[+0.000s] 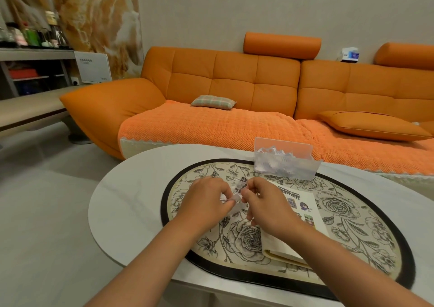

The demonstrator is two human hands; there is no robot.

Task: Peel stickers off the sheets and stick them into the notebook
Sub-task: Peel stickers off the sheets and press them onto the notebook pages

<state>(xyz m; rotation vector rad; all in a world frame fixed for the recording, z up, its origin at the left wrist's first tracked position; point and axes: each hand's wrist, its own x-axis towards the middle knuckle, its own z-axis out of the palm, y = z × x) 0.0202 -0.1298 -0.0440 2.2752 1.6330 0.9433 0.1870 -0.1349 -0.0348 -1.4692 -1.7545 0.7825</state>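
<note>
Sticker sheet (pixel 241 187) pinched between both hands, left hand (pixel 206 201) and right hand (pixel 265 203) gripping it above the flowered mat (pixel 352 224), notebook (pixel 303 210) open beside them.

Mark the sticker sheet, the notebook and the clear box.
sticker sheet (pixel 242 185): head view, printed top end above the fingers
notebook (pixel 306 197): head view, bare patch of open page
clear box (pixel 293 169): head view, front wall
</note>
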